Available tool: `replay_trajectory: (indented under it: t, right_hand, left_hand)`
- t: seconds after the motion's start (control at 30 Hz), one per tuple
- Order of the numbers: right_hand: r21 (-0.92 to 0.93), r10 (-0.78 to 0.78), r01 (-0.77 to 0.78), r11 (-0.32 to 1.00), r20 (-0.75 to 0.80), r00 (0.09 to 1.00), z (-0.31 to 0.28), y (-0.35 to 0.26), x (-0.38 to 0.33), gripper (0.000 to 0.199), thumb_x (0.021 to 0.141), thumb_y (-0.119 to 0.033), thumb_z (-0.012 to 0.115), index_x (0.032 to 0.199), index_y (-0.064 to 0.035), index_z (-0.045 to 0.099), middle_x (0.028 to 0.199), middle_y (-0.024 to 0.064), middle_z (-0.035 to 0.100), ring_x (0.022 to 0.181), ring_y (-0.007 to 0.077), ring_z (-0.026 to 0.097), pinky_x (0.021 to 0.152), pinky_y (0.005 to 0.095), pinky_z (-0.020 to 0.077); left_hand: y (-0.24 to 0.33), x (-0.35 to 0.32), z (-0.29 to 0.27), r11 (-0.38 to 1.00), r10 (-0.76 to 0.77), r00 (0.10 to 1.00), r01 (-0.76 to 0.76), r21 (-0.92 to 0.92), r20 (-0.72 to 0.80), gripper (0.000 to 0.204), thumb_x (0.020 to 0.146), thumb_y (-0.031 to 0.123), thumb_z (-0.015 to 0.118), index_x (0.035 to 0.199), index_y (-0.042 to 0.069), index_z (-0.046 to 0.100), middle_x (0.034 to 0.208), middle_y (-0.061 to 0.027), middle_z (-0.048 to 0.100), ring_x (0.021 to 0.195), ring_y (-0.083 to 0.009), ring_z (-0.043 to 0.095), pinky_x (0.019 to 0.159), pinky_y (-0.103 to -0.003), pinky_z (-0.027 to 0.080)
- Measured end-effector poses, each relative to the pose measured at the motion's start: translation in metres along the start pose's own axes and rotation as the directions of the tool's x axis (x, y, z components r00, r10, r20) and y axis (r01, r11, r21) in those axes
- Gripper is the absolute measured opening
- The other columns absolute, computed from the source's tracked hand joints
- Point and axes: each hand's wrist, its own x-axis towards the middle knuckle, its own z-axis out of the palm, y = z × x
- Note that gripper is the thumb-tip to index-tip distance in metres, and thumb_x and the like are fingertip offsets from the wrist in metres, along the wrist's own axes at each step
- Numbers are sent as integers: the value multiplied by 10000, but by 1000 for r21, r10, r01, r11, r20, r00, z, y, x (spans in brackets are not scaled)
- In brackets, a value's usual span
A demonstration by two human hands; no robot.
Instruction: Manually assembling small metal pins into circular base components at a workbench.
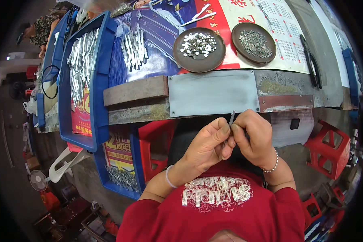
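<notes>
Both hands pinch a thin metal strip between them, left hand low on it, right hand beside, its long axis nearly upright, top end pointing away toward the bench.

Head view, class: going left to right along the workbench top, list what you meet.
Blue tray of metal strips → loose pile of metal strips → brown dish of small shiny pieces → brown dish of thin pins → black pliers.

Worn workbench, 2 brown dishes, blue tray, grey plate, black pliers
</notes>
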Motion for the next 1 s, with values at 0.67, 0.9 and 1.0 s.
replay_trajectory:
  t: [0.67,0.9,1.0]
  right_hand:
    - [-173,48,-25,985,128,991,-3,-28,2,106,731,18,647,775,-3,552,699,107,541,600,265,555,508,334,447]
    - [506,216,-314,803,245,945,2,-4,0,101,812,-40,609,768,-1,527,719,77,547,641,164,538,581,268,441]
    - [526,291,-342,779,180,940,11,-3,-7,116,810,-61,621,787,-2,524,740,78,551,649,162,537,585,264,439]
  left_hand:
    - [-7,-13,-5,843,309,951,-279,459,12,175,921,158,561,861,49,439,719,-88,603,541,-135,598,494,-212,495]
    - [-9,-18,-5,927,248,961,-273,259,126,184,928,182,539,892,64,403,743,-136,608,536,-178,601,491,-253,513]
    - [-8,-17,0,949,265,960,-276,151,89,160,935,144,532,876,43,423,734,-97,612,556,-141,615,492,-221,505]
